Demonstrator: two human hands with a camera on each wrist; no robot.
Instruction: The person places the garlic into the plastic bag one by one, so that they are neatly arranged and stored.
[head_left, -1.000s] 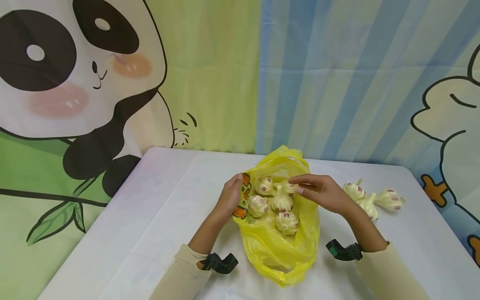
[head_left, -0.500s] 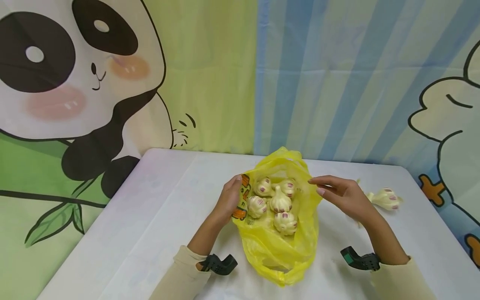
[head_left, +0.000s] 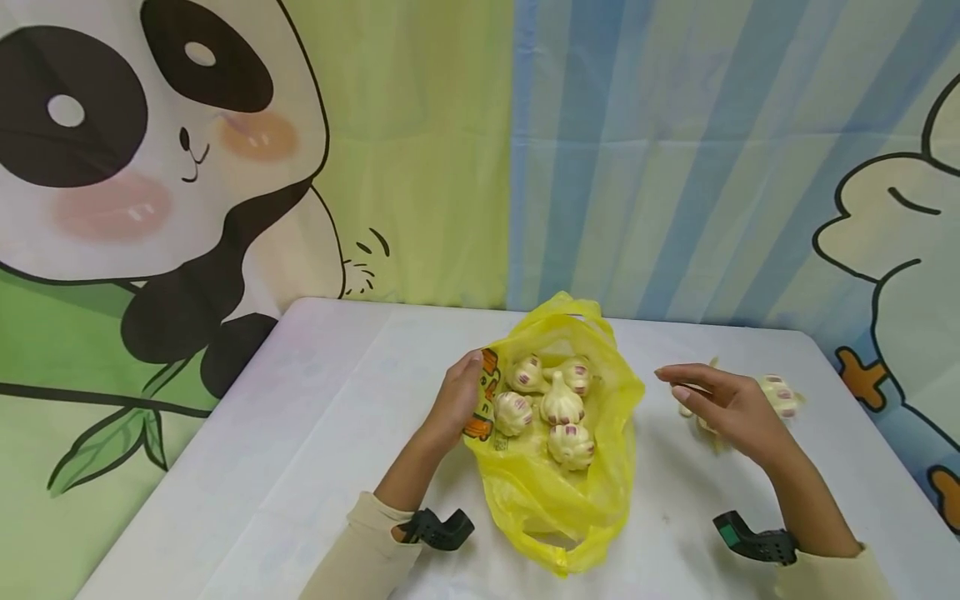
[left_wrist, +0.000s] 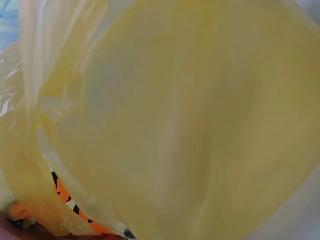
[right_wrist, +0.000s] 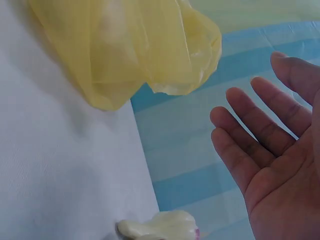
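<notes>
A yellow plastic bag [head_left: 547,500] lies on the table with its mouth spread, several garlic bulbs [head_left: 562,406] showing inside. My left hand [head_left: 454,400] holds the bag's left edge, thumb on top beside an orange printed figure. Yellow plastic fills most of the left wrist view, hiding that hand's fingers. To the right of the bag, my right hand [head_left: 731,408] hovers with nothing in it. Its fingers are loosely extended in the right wrist view. Loose garlic bulbs [head_left: 780,396] sit beyond this hand, partly covered by it; one garlic bulb [right_wrist: 162,226] appears at the bottom of the right wrist view.
The white table [head_left: 337,417] ends at a far edge just behind the bag. A printed cloth backdrop [head_left: 420,167] with a panda and blue stripes stands behind it. Each wrist wears a black camera mount [head_left: 437,529].
My right hand has moved from over the bag's mouth out to the right, toward the loose bulbs. The left hand keeps its hold on the bag's edge.
</notes>
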